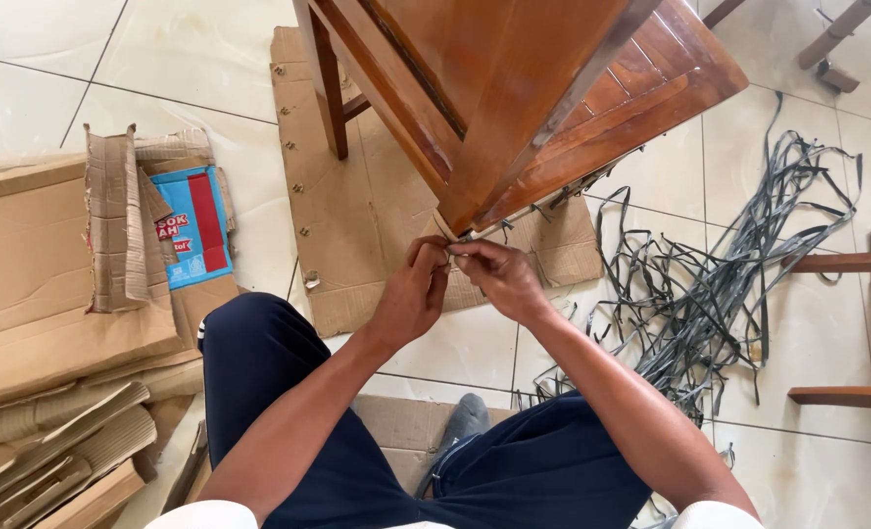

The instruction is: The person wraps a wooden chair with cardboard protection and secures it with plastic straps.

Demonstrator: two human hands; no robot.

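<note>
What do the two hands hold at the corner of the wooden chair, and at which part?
Both the left hand and the right hand pinch something thin at the lower corner of the brown wooden chair; what it is cannot be told.

Chair [514, 108] top cut off; fingers [434, 257] hide pinched item.

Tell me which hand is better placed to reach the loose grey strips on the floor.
Probably the right hand. Both hands pinch at the wooden chair corner, but the tangle of grey strips lies on the tiles on the right hand's side, while the left hand would have to cross over.
</note>
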